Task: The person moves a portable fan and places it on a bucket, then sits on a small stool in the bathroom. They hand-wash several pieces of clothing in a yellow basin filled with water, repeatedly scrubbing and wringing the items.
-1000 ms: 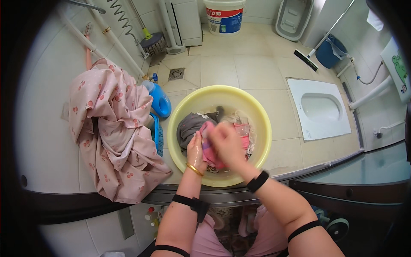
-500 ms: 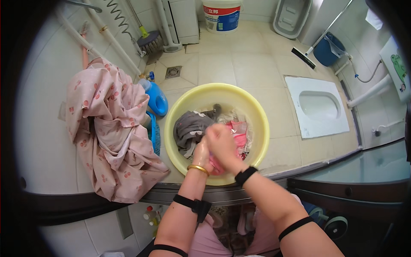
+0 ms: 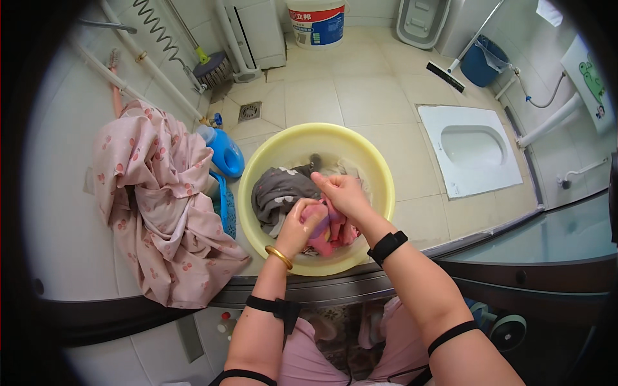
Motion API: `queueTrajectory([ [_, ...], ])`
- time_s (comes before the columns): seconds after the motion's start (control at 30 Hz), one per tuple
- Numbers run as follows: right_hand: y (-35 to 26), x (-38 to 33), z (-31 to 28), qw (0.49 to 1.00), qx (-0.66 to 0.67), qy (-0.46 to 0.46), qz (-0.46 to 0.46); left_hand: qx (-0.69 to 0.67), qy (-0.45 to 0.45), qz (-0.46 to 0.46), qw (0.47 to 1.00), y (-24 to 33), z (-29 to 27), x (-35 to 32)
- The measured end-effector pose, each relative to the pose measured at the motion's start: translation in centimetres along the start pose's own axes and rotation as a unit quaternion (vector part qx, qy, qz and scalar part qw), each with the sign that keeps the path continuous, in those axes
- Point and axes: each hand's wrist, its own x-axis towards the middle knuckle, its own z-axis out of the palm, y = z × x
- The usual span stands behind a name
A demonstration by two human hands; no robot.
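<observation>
Here, grip: the left hand (image 3: pixel 304 220) is clenched on a bunched pink wet cloth (image 3: pixel 324 226), and the right hand (image 3: pixel 342 193) is clenched on the same cloth just above it; the two fists touch over the fabric.
Change: half a second ago the fists sat lower and closer to the near rim; now the right hand is raised and turned, and the left has closed over the pink bundle. I judge this as a rubbing or wringing stroke in mid-cycle, with the wash of this piece not finished.
Cloth: it hangs inside the round pale-yellow plastic basin (image 3: pixel 380 174), on the near side, partly hidden by the hands.
Other laundry: a grey patterned garment (image 3: pixel 277 193) lies in the left half of the basin, touching the pink cloth.
Wrists: a gold bangle (image 3: pixel 279 257) on the left, a black band (image 3: pixel 387 246) on the right.
Basin place: on the beige tiled floor (image 3: pixel 360 96), near the person's knees.
Left of basin: a blue detergent bottle (image 3: pixel 222 151) lies just beside it, and a pink flower-print garment (image 3: pixel 161 206) is heaped over something further left.
Right of basin: a white squat toilet pan (image 3: pixel 473 154), well apart.
Far side: a white bucket with a blue label (image 3: pixel 315 22).
</observation>
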Motion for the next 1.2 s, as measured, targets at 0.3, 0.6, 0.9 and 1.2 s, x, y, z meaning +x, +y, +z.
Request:
queueTrajectory([
  [0.3, 1.1, -0.5, -1.7, 0.954, -0.118, -0.237, -0.141, -0.183, 0.100, 0.091, 0.974, 3.3, -2.6, -0.6],
  [0.6, 2.4, 0.3, -2.6, 0.983, 0.098, -0.136, -0.070, -0.382, 0.218, 0.012, 0.898, 3.1, -4.1, -0.5],
  [0.9, -1.2, -7.6, 6.9, 0.893, -0.232, 0.035, -0.384, -0.602, -0.231, 0.102, 0.758, -4.7, -2.9, 1.2],
  [1.2, -0.2, -6.8, 7.1, 0.910, -0.211, 0.089, -0.347, -0.516, -0.153, 0.027, 0.842, -6.5, -2.3, 0.8],
])
